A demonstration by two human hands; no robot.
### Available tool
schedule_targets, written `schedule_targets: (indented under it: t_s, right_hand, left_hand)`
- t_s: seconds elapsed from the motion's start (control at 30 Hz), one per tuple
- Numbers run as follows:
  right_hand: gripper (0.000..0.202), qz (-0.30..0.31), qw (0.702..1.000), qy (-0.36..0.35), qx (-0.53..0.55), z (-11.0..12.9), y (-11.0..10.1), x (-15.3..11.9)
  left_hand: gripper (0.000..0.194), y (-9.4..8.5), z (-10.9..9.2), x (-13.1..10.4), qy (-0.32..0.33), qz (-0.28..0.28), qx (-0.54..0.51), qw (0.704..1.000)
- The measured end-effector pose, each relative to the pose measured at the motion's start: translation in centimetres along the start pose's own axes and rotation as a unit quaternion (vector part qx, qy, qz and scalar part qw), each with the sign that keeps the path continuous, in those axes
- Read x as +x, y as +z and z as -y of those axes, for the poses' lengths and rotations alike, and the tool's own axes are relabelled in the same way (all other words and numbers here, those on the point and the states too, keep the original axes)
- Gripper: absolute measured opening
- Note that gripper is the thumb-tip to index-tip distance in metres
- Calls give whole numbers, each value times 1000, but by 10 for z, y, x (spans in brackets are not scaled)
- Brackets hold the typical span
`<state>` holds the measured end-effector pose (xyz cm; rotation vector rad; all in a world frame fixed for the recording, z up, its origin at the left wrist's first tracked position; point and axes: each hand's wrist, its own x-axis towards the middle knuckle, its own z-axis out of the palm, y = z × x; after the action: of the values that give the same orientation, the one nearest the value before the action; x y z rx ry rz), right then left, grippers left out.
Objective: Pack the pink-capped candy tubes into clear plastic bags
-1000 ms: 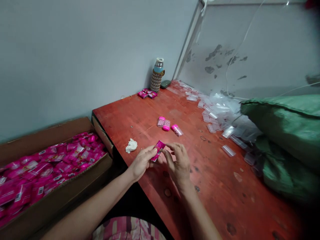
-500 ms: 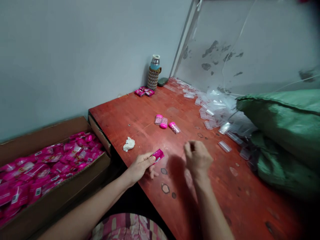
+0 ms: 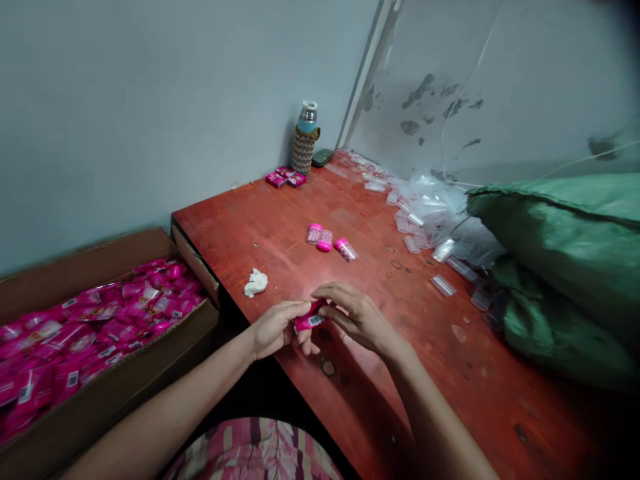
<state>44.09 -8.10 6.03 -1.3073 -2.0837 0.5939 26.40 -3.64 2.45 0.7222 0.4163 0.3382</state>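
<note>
A small pink printed packet (image 3: 309, 323) with a barcode is pinched in my left hand (image 3: 280, 330), just above the table's near edge. My right hand (image 3: 357, 317) curves over from the right, its thumb and fingertips closed on the packet's far end. What lies under those fingertips is hidden. Beyond my hands lie several small clear containers (image 3: 345, 249) with pink caps and small beads or pellets inside. A crumpled white wad (image 3: 256, 283) rests to the left of them.
An open cardboard box (image 3: 200, 333) full of pink packs (image 3: 95, 327) stands at left, beside the red table (image 3: 240, 220). Clear plastic tubes (image 3: 425, 213) and a green sack (image 3: 555, 280) occupy the right. A flask (image 3: 304, 143) and pink boxes (image 3: 285, 177) stand at the back.
My right hand has moved left from above the table, its fist opening onto the packet. The packet has turned so its barcode side shows. The view has shifted slightly.
</note>
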Motion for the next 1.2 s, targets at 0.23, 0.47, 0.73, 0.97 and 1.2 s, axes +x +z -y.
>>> schedule_targets:
  t_s: [0.23,0.47,0.73,0.97,1.2]
  right_hand:
    - [17,-77,988,133,33,-7,22,4]
    - [23,-162,914,276,250,-10,43,16]
    - [19,-165,877,267,365,-13,54,31]
    - [33,-183,935,191,236,-20,63,50]
    - [36,-143,980,2,-137,12,60,61]
  left_hand:
    - [68,-8,-6,-3,-51,-92,78,991]
    - [38,-19,-15,-5,88,-208,184,957]
    - [25,-23,-34,-5,140,-249,292,913]
    - [22,-38,-63,-16,335,-317,623,632]
    - [39,-35,-59,-9,202,-359,272,870]
